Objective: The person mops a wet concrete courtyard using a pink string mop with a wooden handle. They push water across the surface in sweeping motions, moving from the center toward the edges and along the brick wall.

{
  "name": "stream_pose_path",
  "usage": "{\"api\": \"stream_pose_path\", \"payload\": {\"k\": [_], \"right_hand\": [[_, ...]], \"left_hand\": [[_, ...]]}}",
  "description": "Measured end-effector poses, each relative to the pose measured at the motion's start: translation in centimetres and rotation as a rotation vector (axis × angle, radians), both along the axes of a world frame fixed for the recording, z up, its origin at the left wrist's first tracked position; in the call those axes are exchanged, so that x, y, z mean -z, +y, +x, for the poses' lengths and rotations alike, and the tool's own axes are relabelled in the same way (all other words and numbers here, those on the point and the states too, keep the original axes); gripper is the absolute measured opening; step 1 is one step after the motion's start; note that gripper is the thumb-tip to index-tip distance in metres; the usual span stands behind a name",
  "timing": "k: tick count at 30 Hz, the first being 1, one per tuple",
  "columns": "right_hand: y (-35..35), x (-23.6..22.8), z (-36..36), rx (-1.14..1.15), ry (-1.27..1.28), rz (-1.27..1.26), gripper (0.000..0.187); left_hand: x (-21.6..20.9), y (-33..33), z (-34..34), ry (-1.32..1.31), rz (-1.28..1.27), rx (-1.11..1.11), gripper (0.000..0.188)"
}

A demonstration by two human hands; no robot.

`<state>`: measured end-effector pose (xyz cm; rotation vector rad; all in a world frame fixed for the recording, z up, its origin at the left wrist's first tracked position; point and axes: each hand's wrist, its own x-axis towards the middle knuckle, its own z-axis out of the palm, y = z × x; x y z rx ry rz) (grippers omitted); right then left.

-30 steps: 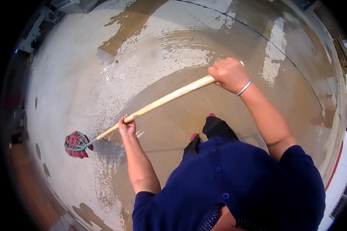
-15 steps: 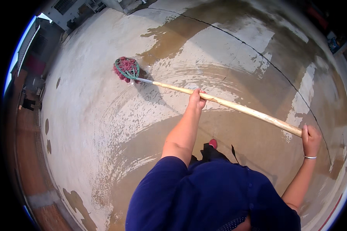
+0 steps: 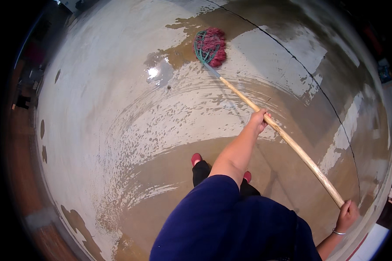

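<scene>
Across the head view, a wide pale grey concrete floor (image 3: pixel 87 87) fills most of the scene, broken by darker, damp-looking brown areas. Curved streaks and speckles cross it in front of the person. A thin black jagged crack (image 3: pixel 294 57) runs from the far middle down the right side. Far left of centre, a small shiny puddle (image 3: pixel 159 71) throws back a bright glare. Several dark irregular stains (image 3: pixel 78 226) lie along the left side; beyond them is a reddish-brown strip (image 3: pixel 30 187) at the rim, its surroundings too dark to read.

Near side: two red shoes (image 3: pixel 196 158) below black trousers (image 3: pixel 200 172); a navy-blue short-sleeved shirt (image 3: pixel 231 222) fills the near middle. The left arm crosses in front of the legs and hides part of them.

Mop: a long pale wooden handle (image 3: pixel 305 158), grey socket (image 3: pixel 212 71), and a red stringy mop head (image 3: pixel 214 45) partly caged in green netting. Head lies far and left of both hands, over a brown area right of the puddle; firmness of floor contact cannot be told. Left hand (image 3: pixel 258 119) is curled round the handle partway along. Right hand (image 3: pixel 347 215), silvery bracelet (image 3: pixel 338 232) at its wrist, is closed round the near end, right and nearer.
</scene>
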<state>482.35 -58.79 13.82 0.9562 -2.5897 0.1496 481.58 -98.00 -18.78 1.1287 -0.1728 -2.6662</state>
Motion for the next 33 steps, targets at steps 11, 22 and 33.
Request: {"api": "stream_pose_path", "payload": {"k": [11,22,33], "right_hand": [[-32.8,6.7,4.0,-0.732,-0.291,-0.025,0.022],[-42.6,7.8,6.9,-0.769,-0.357,-0.282,0.017],[-28.9,4.1,-8.3,-0.179,-0.119,-0.288,0.022]], "left_hand": [[7.2,-16.0,38.7,-0.294,-0.003,-0.759,0.009],[0.6,-26.4,46.6,-0.337,0.004,-0.959,0.018],[-1.5,-30.7,7.5,-0.104,-0.097,-0.341,0.011]]}}
